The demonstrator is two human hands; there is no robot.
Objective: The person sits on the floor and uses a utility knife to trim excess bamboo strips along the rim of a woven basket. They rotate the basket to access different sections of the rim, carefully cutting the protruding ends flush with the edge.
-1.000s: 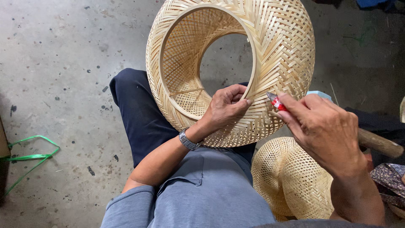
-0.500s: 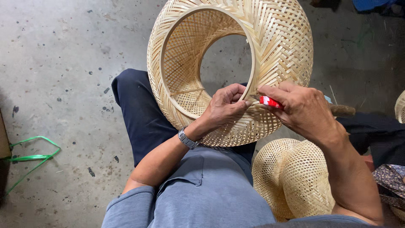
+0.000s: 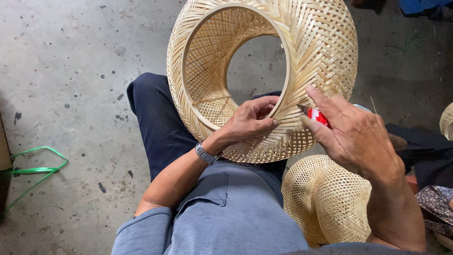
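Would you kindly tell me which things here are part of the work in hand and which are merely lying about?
In use:
- large round woven bamboo frame, steadied by the left hand
- small red-handled tool, in the right hand grip

Lying about:
- smaller pale woven bamboo basket by the right arm
- green plastic strap on the grey concrete floor

A weaving workshop: stained concrete floor point(image 3: 71, 71), woven bamboo shades point(image 3: 325, 203) around.

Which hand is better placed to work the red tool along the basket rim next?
Right. The right hand already holds the red tool at the rim of the basket, while the left hand grips that rim, steadying it.
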